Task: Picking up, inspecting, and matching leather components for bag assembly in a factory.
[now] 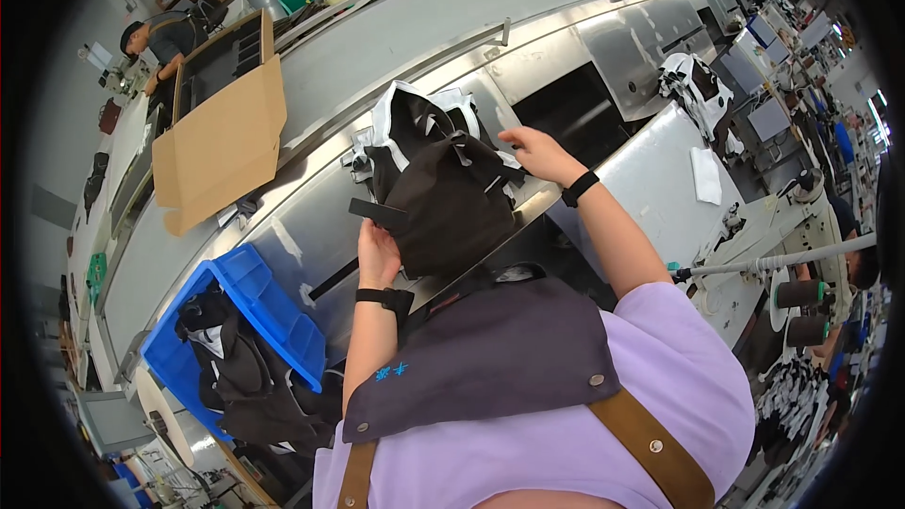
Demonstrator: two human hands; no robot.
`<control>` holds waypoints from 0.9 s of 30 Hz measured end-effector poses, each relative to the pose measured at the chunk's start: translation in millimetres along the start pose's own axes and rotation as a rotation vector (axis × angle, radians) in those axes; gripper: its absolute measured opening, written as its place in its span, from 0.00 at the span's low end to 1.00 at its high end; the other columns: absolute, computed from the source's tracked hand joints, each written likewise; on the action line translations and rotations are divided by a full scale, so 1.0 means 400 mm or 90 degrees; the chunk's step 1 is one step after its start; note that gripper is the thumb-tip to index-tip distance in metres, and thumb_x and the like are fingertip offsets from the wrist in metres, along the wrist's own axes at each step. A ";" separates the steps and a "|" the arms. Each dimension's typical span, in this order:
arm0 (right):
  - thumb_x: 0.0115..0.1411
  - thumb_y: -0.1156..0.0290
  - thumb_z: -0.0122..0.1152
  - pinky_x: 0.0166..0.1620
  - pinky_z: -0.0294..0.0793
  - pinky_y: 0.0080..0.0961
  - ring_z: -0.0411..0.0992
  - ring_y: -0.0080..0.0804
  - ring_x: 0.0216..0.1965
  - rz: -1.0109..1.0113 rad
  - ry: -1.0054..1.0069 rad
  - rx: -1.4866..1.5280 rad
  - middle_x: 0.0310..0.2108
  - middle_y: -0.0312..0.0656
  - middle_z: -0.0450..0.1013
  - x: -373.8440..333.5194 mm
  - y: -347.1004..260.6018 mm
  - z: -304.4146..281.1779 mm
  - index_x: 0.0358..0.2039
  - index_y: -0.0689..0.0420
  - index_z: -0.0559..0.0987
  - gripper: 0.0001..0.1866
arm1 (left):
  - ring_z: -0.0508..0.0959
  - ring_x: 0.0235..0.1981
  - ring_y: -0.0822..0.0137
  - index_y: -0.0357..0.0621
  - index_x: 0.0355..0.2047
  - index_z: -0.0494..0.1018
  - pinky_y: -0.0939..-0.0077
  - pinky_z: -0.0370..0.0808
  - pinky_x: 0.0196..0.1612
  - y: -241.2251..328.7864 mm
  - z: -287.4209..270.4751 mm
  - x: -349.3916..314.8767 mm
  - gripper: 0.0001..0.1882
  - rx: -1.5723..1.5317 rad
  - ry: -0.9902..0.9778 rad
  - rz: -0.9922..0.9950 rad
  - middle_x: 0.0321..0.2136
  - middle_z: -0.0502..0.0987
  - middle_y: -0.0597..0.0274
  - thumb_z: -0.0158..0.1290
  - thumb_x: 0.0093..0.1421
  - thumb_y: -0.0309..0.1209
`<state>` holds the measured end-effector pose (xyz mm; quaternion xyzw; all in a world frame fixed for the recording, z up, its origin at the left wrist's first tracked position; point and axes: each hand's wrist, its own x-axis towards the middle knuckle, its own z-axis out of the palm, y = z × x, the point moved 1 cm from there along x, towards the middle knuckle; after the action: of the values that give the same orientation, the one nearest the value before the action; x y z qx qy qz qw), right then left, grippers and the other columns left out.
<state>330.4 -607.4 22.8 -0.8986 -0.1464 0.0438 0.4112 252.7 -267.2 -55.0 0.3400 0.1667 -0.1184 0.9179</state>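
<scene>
A black fabric bag point(451, 210) with white edging round its open top lies on the metal work surface in front of me. My left hand point(378, 255) is closed on its near left side, beside a stiff dark tab point(378, 214) that sticks out to the left; the bag and tab partly cover its fingers. At the right side of the bag, my right hand point(540, 155) has its fingers curled in by a short black strap end point(510, 175). The bag covers part of that grip. White edging pieces stand up around the bag's mouth.
A blue bin point(304, 328) with black fabric pieces stands at my left. Beyond the metal surface runs a grey conveyor belt point(396, 42), with an open cardboard box point(226, 137) on the left. To the right is a sewing table point(650, 165) with white-and-black pieces. A person point(179, 38) works at far left.
</scene>
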 end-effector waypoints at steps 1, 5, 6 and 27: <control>0.59 0.76 0.48 0.56 0.69 0.31 0.71 0.44 0.53 0.004 -0.004 0.003 0.51 0.51 0.73 -0.003 0.023 0.014 0.53 0.62 0.74 0.20 | 0.70 0.56 0.57 0.38 0.52 0.67 0.59 0.63 0.62 0.004 -0.009 -0.006 0.22 -0.034 -0.074 0.037 0.53 0.73 0.54 0.43 0.65 0.41; 0.65 0.71 0.48 0.59 0.65 0.28 0.68 0.33 0.57 0.070 -0.060 0.269 0.57 0.45 0.70 0.032 0.055 0.046 0.58 0.62 0.70 0.21 | 0.67 0.59 0.59 0.40 0.56 0.64 0.63 0.59 0.65 -0.021 -0.052 -0.026 0.23 -0.021 -0.196 0.123 0.56 0.70 0.56 0.44 0.62 0.37; 0.67 0.68 0.48 0.60 0.64 0.27 0.68 0.32 0.56 0.089 -0.036 0.348 0.56 0.44 0.70 0.050 0.060 0.052 0.58 0.62 0.70 0.21 | 0.66 0.61 0.61 0.42 0.59 0.61 0.66 0.59 0.65 -0.019 -0.021 -0.048 0.24 0.061 -0.176 0.119 0.58 0.67 0.58 0.46 0.61 0.27; 0.49 0.81 0.56 0.36 0.71 0.40 0.70 0.51 0.36 -0.185 0.255 -0.115 0.33 0.45 0.69 0.103 -0.103 0.013 0.35 0.56 0.70 0.12 | 0.73 0.44 0.69 0.43 0.43 0.68 0.71 0.70 0.52 0.030 0.087 -0.053 0.20 0.467 -0.049 0.234 0.41 0.72 0.64 0.61 0.50 0.19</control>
<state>359.1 -565.8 52.3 -0.8919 -0.1931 -0.2077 0.3522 245.0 -279.4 -14.8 0.6644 0.0157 -0.0168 0.7471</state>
